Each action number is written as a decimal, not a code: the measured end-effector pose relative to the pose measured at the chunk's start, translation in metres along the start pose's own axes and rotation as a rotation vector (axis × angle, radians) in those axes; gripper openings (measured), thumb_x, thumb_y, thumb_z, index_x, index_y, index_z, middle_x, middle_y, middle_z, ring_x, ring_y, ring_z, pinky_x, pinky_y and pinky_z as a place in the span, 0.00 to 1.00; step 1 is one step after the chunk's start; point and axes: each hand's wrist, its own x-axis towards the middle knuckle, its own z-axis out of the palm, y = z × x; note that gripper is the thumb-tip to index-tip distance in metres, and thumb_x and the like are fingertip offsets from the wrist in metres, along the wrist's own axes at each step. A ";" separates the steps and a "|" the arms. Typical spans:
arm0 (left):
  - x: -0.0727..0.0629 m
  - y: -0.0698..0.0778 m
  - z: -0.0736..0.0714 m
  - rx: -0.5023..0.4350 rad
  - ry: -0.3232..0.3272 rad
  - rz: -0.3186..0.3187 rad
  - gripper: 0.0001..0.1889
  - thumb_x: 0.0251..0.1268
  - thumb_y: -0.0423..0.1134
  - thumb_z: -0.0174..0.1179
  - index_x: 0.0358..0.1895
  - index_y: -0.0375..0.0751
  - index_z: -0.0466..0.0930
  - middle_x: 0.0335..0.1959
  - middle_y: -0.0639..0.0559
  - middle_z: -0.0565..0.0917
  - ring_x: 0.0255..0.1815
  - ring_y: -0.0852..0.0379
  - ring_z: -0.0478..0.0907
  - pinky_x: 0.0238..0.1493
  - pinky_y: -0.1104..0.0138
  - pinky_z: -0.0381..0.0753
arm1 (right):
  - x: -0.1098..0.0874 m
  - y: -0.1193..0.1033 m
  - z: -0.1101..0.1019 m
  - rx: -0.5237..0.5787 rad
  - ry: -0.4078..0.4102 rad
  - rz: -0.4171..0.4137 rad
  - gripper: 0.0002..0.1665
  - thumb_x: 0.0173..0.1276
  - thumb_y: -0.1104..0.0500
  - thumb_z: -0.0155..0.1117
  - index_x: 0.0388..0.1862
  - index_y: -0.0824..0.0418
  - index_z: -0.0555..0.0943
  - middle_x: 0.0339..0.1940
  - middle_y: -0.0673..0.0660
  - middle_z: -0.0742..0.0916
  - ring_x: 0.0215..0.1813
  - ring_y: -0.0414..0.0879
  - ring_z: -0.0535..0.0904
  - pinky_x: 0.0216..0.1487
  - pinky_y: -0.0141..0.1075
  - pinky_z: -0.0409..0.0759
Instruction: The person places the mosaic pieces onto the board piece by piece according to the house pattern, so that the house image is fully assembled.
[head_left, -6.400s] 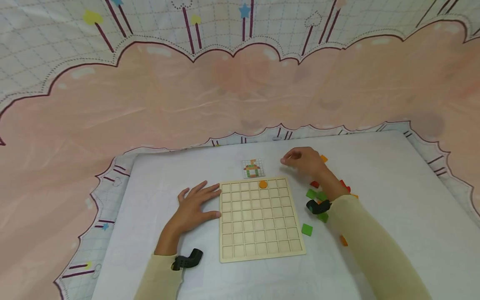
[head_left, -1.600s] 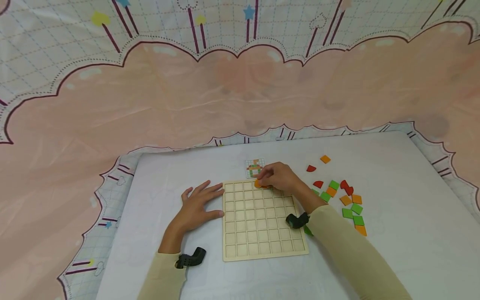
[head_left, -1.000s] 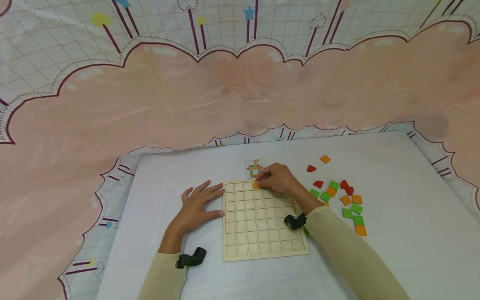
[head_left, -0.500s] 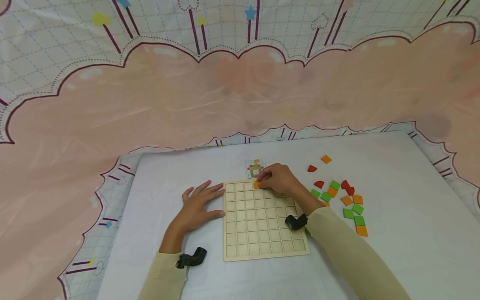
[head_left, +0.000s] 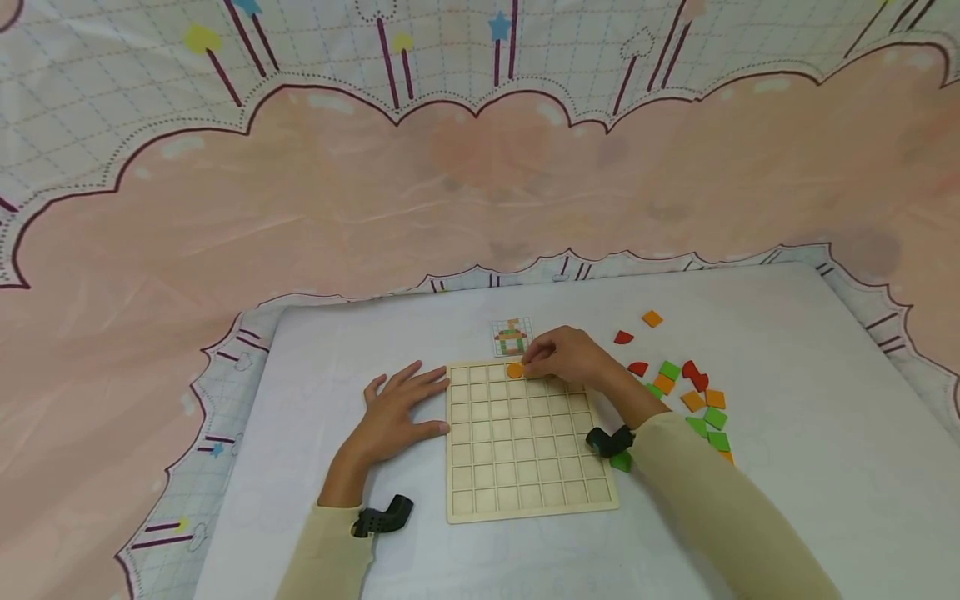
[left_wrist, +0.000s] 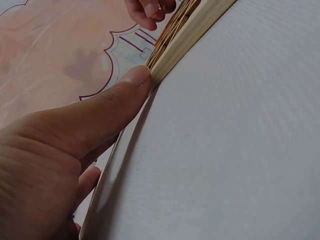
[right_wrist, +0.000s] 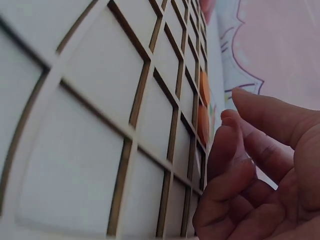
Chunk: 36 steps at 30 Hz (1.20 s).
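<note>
A peach-and-white patterned cloth (head_left: 375,192) spreads behind a white table (head_left: 817,400). On the table lies a gridded wooden board (head_left: 522,451). The left hand (head_left: 393,412) rests at its left edge, fingers spread and grasping nothing, the thumb touching it. The right hand (head_left: 572,357) is over the board's far row, unclenched, its fingers loosely bent around nothing. Just beyond the board lies a small picture card (head_left: 512,337). Green tiles (head_left: 717,442), orange tiles (head_left: 652,319) and red pieces (head_left: 623,337) lie scattered to its right. An orange disc (head_left: 513,370) sits in the far row; the right wrist view shows a second orange piece (right_wrist: 202,125) in the neighbouring cell, near the right hand's fingertips.
</note>
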 end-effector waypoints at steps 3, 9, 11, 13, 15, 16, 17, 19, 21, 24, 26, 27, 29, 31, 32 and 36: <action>0.000 0.000 0.000 -0.004 -0.002 0.003 0.38 0.57 0.54 0.74 0.73 0.53 0.74 0.78 0.58 0.69 0.84 0.46 0.52 0.74 0.34 0.36 | -0.004 0.003 -0.008 -0.022 0.021 0.004 0.09 0.66 0.50 0.74 0.42 0.51 0.90 0.38 0.50 0.89 0.45 0.47 0.80 0.49 0.40 0.78; 0.002 0.000 0.001 -0.001 -0.006 0.010 0.38 0.57 0.55 0.74 0.73 0.54 0.74 0.78 0.59 0.69 0.84 0.46 0.52 0.74 0.34 0.36 | -0.009 0.010 -0.029 -0.092 0.065 0.008 0.11 0.67 0.46 0.72 0.43 0.48 0.90 0.37 0.50 0.87 0.44 0.48 0.77 0.46 0.39 0.74; 0.002 0.000 0.001 0.000 -0.010 0.008 0.39 0.57 0.56 0.74 0.73 0.54 0.74 0.78 0.59 0.69 0.84 0.46 0.51 0.74 0.34 0.36 | -0.011 0.014 -0.036 -0.107 0.081 0.007 0.13 0.68 0.44 0.71 0.44 0.49 0.90 0.40 0.51 0.88 0.46 0.48 0.77 0.47 0.40 0.74; 0.001 -0.001 0.001 0.003 -0.014 0.007 0.39 0.57 0.56 0.74 0.73 0.55 0.74 0.78 0.59 0.69 0.84 0.46 0.51 0.74 0.34 0.37 | -0.012 0.020 -0.043 -0.110 0.104 0.013 0.14 0.69 0.43 0.70 0.46 0.49 0.89 0.44 0.51 0.88 0.48 0.49 0.78 0.51 0.41 0.76; 0.001 -0.001 0.001 0.011 -0.020 0.003 0.39 0.57 0.56 0.73 0.73 0.55 0.73 0.78 0.60 0.69 0.84 0.46 0.51 0.74 0.34 0.37 | -0.014 0.026 -0.051 -0.117 0.133 0.012 0.16 0.69 0.43 0.70 0.48 0.50 0.89 0.47 0.52 0.89 0.51 0.50 0.79 0.54 0.43 0.77; 0.001 -0.002 0.001 0.012 -0.022 0.002 0.39 0.57 0.56 0.73 0.73 0.55 0.73 0.78 0.60 0.69 0.84 0.46 0.51 0.74 0.34 0.37 | -0.014 0.030 -0.055 -0.127 0.147 0.015 0.17 0.70 0.43 0.69 0.50 0.51 0.88 0.48 0.53 0.89 0.52 0.51 0.79 0.55 0.45 0.77; 0.001 -0.002 0.001 0.015 -0.023 0.002 0.38 0.58 0.56 0.73 0.73 0.55 0.73 0.78 0.60 0.68 0.84 0.46 0.51 0.74 0.34 0.37 | -0.015 0.033 -0.058 -0.133 0.162 0.033 0.18 0.70 0.43 0.69 0.52 0.51 0.87 0.50 0.53 0.88 0.54 0.51 0.79 0.56 0.45 0.78; 0.001 -0.003 0.000 0.016 -0.025 0.003 0.38 0.58 0.56 0.73 0.73 0.54 0.73 0.78 0.60 0.68 0.84 0.46 0.52 0.74 0.34 0.37 | -0.016 0.042 -0.066 -0.149 0.195 0.059 0.21 0.70 0.42 0.68 0.55 0.52 0.86 0.53 0.55 0.87 0.53 0.52 0.80 0.54 0.45 0.80; 0.000 -0.003 0.000 0.011 -0.023 0.007 0.38 0.58 0.55 0.73 0.73 0.54 0.74 0.78 0.59 0.69 0.84 0.46 0.52 0.74 0.34 0.37 | -0.016 0.050 -0.073 -0.150 0.219 0.097 0.24 0.71 0.41 0.67 0.58 0.53 0.84 0.56 0.57 0.86 0.51 0.53 0.81 0.52 0.44 0.81; 0.000 -0.004 0.000 0.002 -0.019 0.013 0.38 0.58 0.55 0.73 0.73 0.54 0.74 0.78 0.59 0.69 0.84 0.45 0.52 0.73 0.34 0.36 | -0.017 0.062 -0.084 -0.155 0.248 0.136 0.26 0.72 0.40 0.66 0.60 0.54 0.83 0.58 0.58 0.85 0.50 0.54 0.82 0.52 0.44 0.81; 0.000 -0.004 0.000 0.003 -0.016 0.015 0.38 0.58 0.55 0.73 0.73 0.54 0.74 0.78 0.58 0.69 0.84 0.45 0.52 0.73 0.34 0.36 | -0.018 0.069 -0.091 -0.156 0.268 0.155 0.26 0.72 0.41 0.65 0.60 0.55 0.82 0.58 0.60 0.84 0.55 0.55 0.80 0.55 0.47 0.81; 0.000 -0.005 0.000 0.001 -0.015 0.015 0.38 0.58 0.55 0.73 0.73 0.54 0.74 0.78 0.58 0.69 0.84 0.45 0.52 0.73 0.34 0.36 | -0.018 0.071 -0.094 -0.152 0.277 0.167 0.26 0.72 0.41 0.65 0.61 0.56 0.82 0.59 0.61 0.84 0.57 0.57 0.79 0.57 0.48 0.80; 0.000 -0.005 0.000 0.000 -0.015 0.012 0.38 0.58 0.55 0.73 0.73 0.54 0.73 0.78 0.58 0.69 0.84 0.45 0.52 0.74 0.35 0.36 | -0.019 0.076 -0.100 -0.140 0.297 0.205 0.27 0.72 0.41 0.65 0.61 0.56 0.82 0.60 0.62 0.83 0.61 0.58 0.76 0.59 0.51 0.79; 0.000 -0.005 0.000 0.001 -0.016 0.011 0.38 0.58 0.55 0.73 0.73 0.54 0.73 0.78 0.58 0.69 0.84 0.45 0.52 0.74 0.35 0.36 | -0.020 0.081 -0.105 -0.129 0.314 0.246 0.29 0.72 0.40 0.65 0.62 0.57 0.81 0.62 0.64 0.82 0.63 0.61 0.75 0.61 0.53 0.79; 0.000 -0.004 -0.001 -0.002 -0.018 0.010 0.38 0.58 0.55 0.73 0.73 0.54 0.73 0.78 0.59 0.69 0.84 0.46 0.51 0.74 0.35 0.36 | -0.021 0.083 -0.108 -0.121 0.319 0.272 0.30 0.72 0.39 0.65 0.63 0.57 0.81 0.63 0.65 0.81 0.63 0.61 0.74 0.62 0.53 0.79; 0.000 -0.004 0.000 -0.003 -0.024 0.016 0.38 0.58 0.55 0.73 0.73 0.54 0.74 0.78 0.59 0.69 0.84 0.45 0.52 0.74 0.34 0.37 | -0.025 0.094 -0.118 -0.105 0.317 0.340 0.32 0.73 0.39 0.63 0.66 0.57 0.78 0.68 0.67 0.77 0.65 0.64 0.72 0.64 0.57 0.77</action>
